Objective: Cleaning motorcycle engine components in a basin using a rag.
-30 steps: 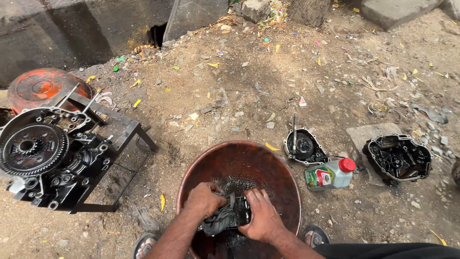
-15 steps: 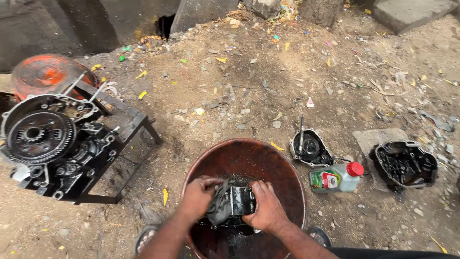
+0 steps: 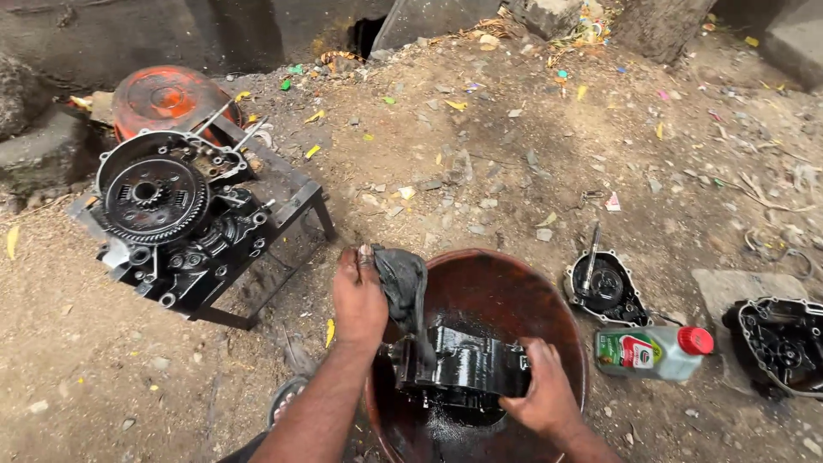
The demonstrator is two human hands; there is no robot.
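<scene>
Honestly, that wet black engine casing (image 3: 463,369) over the rusty basin (image 3: 506,283) looks heavy, rigid and slick, so the right hand (image 3: 540,394) clamps its 3 o'clock edge while the left hand (image 3: 360,296) pinches a dark rag (image 3: 403,279) at 10 o'clock.

I had one head camera only. It looked steeply down and forward from close above my hands (image 3: 446,343) and the basin (image 3: 549,300), taking in dirt ground (image 3: 480,154) out to a far wall (image 3: 257,26).
</scene>
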